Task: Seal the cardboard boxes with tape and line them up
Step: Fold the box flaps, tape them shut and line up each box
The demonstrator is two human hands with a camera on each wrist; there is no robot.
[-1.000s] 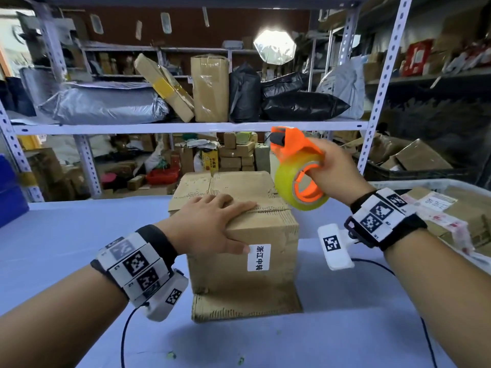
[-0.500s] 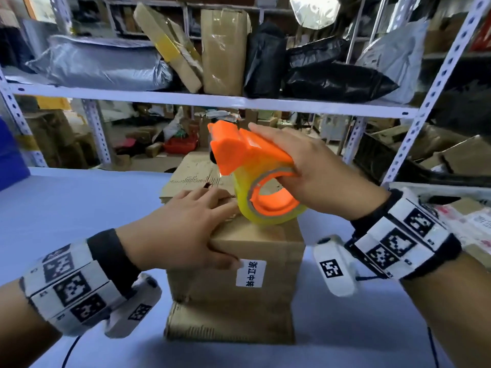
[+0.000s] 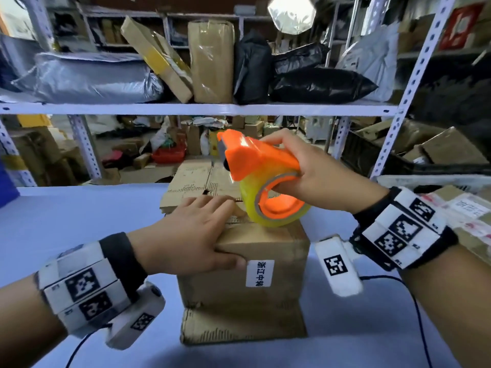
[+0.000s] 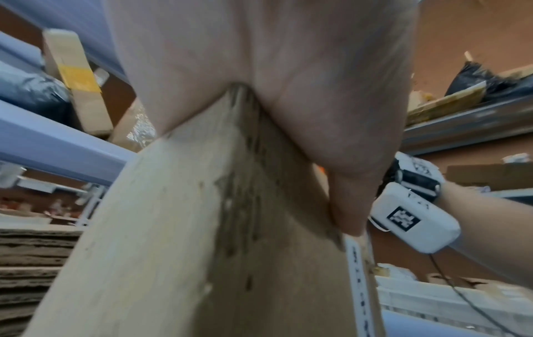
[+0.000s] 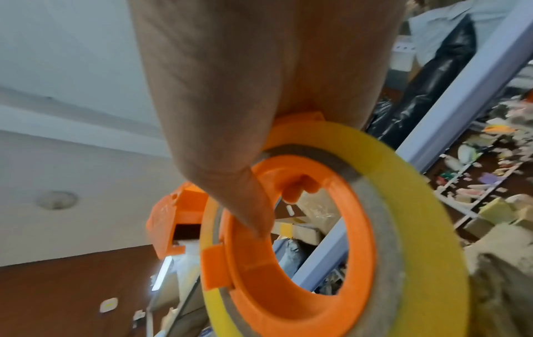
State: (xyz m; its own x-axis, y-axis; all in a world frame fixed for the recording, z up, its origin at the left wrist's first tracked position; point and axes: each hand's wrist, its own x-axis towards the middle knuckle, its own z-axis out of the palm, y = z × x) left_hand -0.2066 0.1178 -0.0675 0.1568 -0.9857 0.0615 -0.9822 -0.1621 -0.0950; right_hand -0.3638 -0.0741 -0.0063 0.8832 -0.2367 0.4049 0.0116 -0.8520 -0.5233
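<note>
Box [image 3: 243, 264] flaps closed, no tape visible yet (seam partly hidden). Left hand [image 3: 191, 236] lies flat on top; right hand [image 3: 309, 172] grips tape dispenser [image 3: 261, 179]. Lining-up remains.

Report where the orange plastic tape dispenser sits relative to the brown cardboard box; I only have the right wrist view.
Observer: The yellow tape roll in the orange plastic tape dispenser appears to rest on the top of the brown cardboard box, near its front edge.
Operator: Describe the left hand.
Observer: The left hand lies flat on the box top, thumb down the front face beside a white label.
Operator: Check the flaps.
Observer: They are down; I see no tape on the seam.
</note>
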